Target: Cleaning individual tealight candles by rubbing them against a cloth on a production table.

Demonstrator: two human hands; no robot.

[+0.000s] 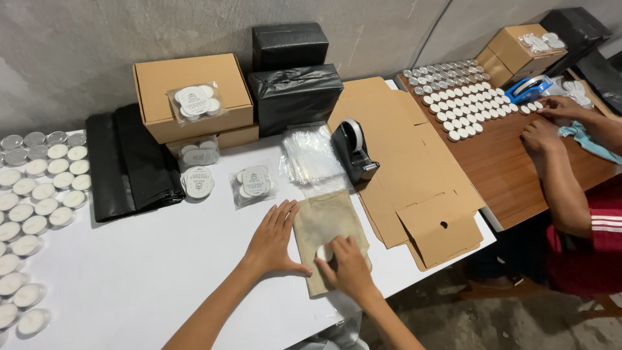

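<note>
1. Right hand (348,266): fingers curled, pinching a small white tealight (324,252) against the tan pouch (327,227).
2. Left hand (273,238): fingers spread flat, pressing the pouch's left edge.
3. The pouch lies on the white table (162,272), near edge; a black tape dispenser (353,150) stands farther off.

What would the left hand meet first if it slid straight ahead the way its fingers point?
Likely the packet of white discs, just past the left hand. The fingers point up the white table, slightly rightward; the clear bags lie beyond.
</note>
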